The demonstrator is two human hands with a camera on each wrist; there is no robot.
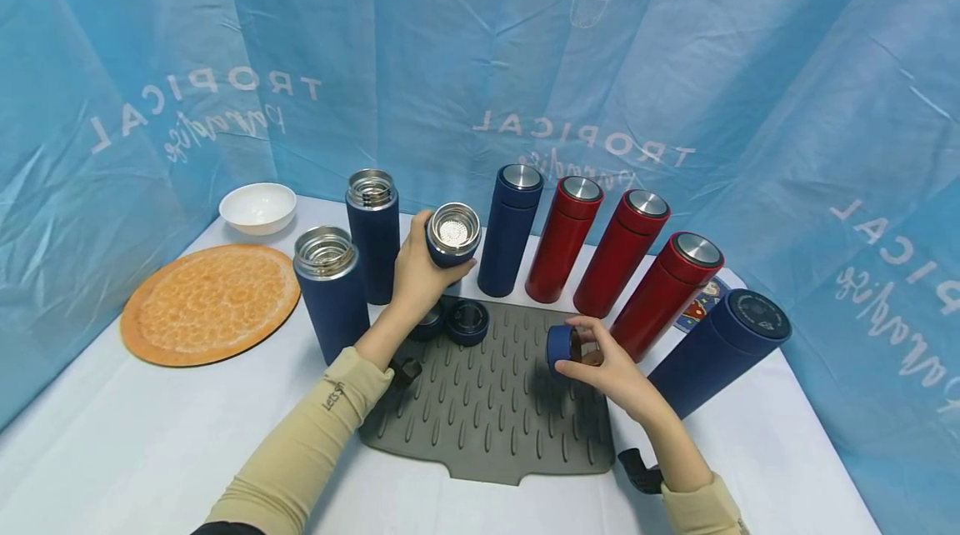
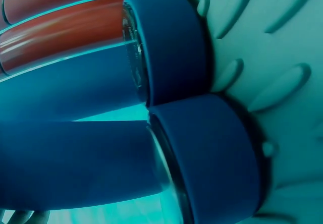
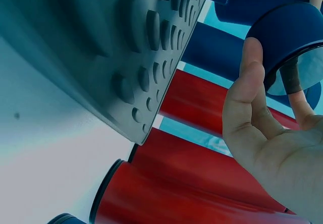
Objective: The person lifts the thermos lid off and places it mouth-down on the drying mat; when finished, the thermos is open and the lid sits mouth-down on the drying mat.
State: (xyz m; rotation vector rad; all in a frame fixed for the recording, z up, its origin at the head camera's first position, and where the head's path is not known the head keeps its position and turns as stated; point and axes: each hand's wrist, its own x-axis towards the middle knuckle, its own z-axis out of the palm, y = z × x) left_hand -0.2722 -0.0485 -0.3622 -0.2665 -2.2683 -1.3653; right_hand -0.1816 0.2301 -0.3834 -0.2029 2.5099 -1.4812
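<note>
My left hand (image 1: 420, 272) grips an uncapped navy thermos bottle (image 1: 452, 242); a perforated strainer shows inside its steel mouth. In the left wrist view, only a few fingertips (image 2: 36, 217) appear at the lower left. Over the right half of the mat, my right hand (image 1: 615, 372) pinches a navy thermos lid (image 1: 558, 344) between thumb and fingers, its hollow side turned toward the palm. That lid (image 3: 290, 35) also appears in the right wrist view. Two more navy lids (image 1: 467, 323) sit side by side on the grey ridged mat (image 1: 495, 435), below the held bottle.
Two uncapped navy bottles (image 1: 330, 293) stand left of the mat. Behind and right of it are capped bottles: a navy one (image 1: 512, 227), three red ones (image 1: 564, 239) and another navy one (image 1: 712, 352). A round orange placemat (image 1: 210, 302) and a white bowl (image 1: 258, 208) lie farther left.
</note>
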